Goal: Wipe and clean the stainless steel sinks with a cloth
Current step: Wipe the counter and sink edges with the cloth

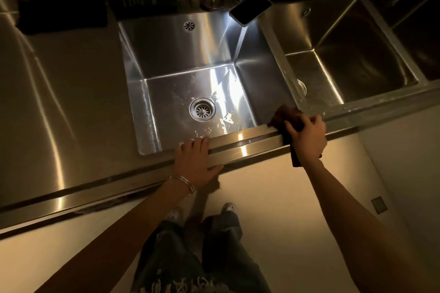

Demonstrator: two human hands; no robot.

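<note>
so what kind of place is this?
Likely a commercial kitchen or scullery: deep stainless sink beside a second basin, set in a long steel counter. Right hand presses a brown cloth on the front rim.

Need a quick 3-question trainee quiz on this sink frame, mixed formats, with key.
1. True or false: the right hand holds the cloth on the front rim between the two sinks.
2. Where is the left hand? A) in the basin B) flat on the front edge C) on the tap
3. Fill in: the phone sits at the back of the lit sink, shining a ____ into it.

Key: 1 true; 2 B; 3 light
</note>
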